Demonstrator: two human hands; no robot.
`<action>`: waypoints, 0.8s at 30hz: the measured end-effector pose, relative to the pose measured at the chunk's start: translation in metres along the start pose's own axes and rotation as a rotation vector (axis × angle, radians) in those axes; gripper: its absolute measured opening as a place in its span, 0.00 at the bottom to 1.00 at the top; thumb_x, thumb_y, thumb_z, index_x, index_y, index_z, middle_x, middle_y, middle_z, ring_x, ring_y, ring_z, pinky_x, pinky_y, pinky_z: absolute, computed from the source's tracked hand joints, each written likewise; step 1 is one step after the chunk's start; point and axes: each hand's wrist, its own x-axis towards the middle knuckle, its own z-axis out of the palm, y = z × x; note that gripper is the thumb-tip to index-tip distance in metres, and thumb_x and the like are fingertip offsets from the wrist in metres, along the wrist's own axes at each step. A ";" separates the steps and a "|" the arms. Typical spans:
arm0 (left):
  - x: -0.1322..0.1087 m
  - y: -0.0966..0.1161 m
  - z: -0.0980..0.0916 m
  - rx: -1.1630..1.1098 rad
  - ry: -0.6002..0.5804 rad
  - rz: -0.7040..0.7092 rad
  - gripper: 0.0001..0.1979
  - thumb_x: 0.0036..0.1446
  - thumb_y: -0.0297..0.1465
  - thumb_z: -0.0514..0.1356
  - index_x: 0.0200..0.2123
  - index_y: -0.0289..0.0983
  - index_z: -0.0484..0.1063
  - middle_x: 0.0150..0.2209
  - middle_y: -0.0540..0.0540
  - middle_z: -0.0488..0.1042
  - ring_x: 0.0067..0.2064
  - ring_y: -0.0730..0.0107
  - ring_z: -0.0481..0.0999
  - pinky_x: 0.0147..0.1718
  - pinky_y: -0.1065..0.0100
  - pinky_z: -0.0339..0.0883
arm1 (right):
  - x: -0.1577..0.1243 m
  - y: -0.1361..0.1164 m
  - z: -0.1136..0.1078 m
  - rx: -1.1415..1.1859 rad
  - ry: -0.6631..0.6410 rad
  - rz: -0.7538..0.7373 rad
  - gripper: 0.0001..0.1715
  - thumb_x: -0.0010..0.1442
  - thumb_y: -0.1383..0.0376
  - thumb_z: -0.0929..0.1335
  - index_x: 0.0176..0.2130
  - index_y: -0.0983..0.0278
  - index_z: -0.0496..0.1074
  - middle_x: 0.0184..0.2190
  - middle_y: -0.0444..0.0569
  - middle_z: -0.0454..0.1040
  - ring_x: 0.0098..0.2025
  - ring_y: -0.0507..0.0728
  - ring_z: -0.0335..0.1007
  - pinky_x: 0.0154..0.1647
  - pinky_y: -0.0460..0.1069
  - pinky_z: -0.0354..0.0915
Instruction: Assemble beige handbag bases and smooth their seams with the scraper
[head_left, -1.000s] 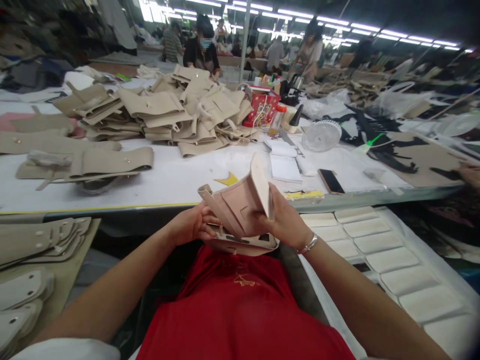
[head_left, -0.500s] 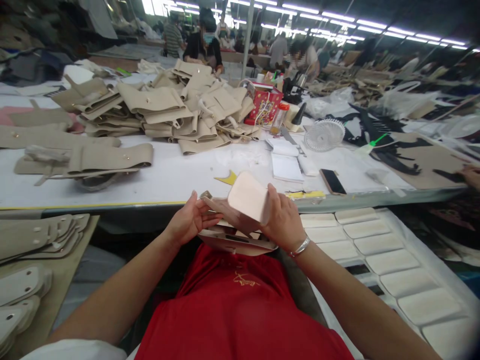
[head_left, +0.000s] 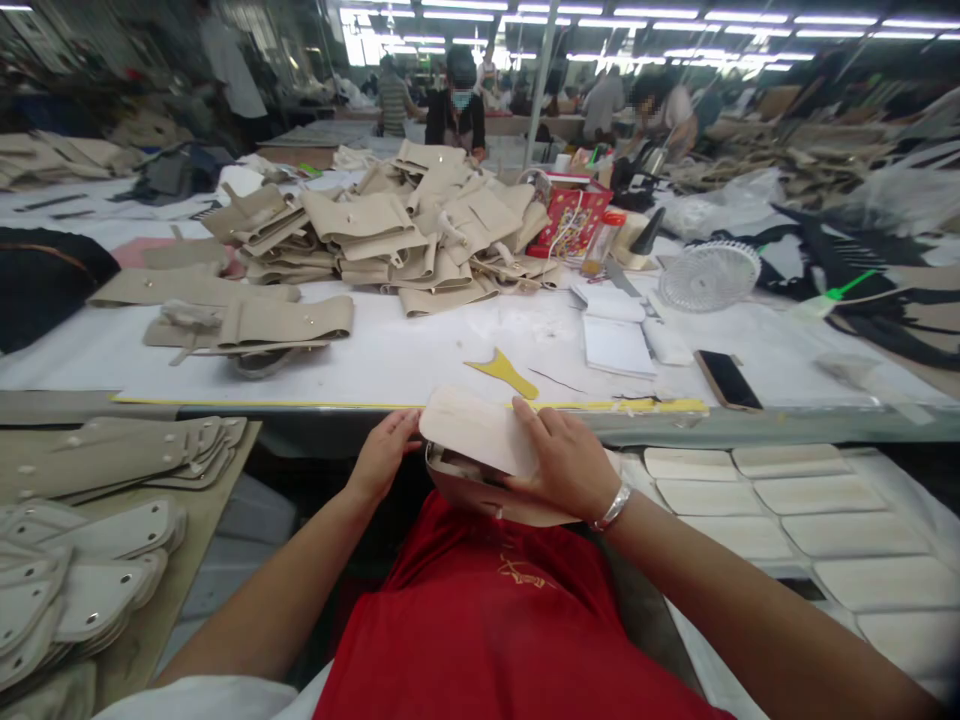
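Observation:
A small beige bag body (head_left: 491,498) sits against the red apron at my lap, its open top facing up. Over that opening lies a pale, round-cornered panel (head_left: 476,425), covering much of the inside. My right hand (head_left: 566,462) grips the panel's right part, thumb on top and fingers below along the bag. At the left corner, where panel and bag rim meet, the fingers of my left hand (head_left: 390,450) are pinched together. Whether the panel is joined to the bag is hidden.
Folded beige bag pieces (head_left: 442,225) are heaped on the white table (head_left: 405,370). A yellow scraper-shaped piece (head_left: 502,373), notepad (head_left: 616,340) and phone (head_left: 727,380) lie near its front edge. Pale panels (head_left: 821,497) lie in rows at right; strap pieces (head_left: 112,560) are stacked at left.
The pale panel has come down from a raised tilt to lie flatter over the bag opening. My left fingers have closed in at its left corner. The view has turned left.

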 end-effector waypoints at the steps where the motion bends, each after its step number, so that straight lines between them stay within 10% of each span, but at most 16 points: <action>1: -0.003 -0.002 0.001 -0.004 -0.007 -0.003 0.20 0.52 0.45 0.57 0.42 0.37 0.72 0.45 0.43 0.73 0.46 0.62 0.71 0.38 0.68 0.68 | 0.001 0.003 0.000 0.064 0.007 0.005 0.50 0.50 0.46 0.66 0.60 0.74 0.52 0.41 0.58 0.66 0.41 0.63 0.61 0.44 0.55 0.58; 7: -0.005 -0.012 -0.005 0.022 0.066 -0.050 0.21 0.52 0.46 0.57 0.41 0.36 0.72 0.46 0.41 0.72 0.48 0.61 0.70 0.38 0.68 0.67 | -0.015 0.037 0.013 0.131 -0.061 -0.027 0.52 0.45 0.55 0.70 0.61 0.73 0.49 0.47 0.60 0.63 0.47 0.63 0.59 0.51 0.55 0.58; 24: -0.009 -0.018 0.003 0.077 0.124 0.006 0.21 0.52 0.46 0.57 0.42 0.36 0.71 0.47 0.42 0.72 0.50 0.60 0.68 0.45 0.64 0.64 | -0.031 0.029 0.024 -0.161 0.029 0.085 0.44 0.50 0.58 0.67 0.59 0.75 0.54 0.39 0.60 0.65 0.40 0.65 0.58 0.39 0.56 0.57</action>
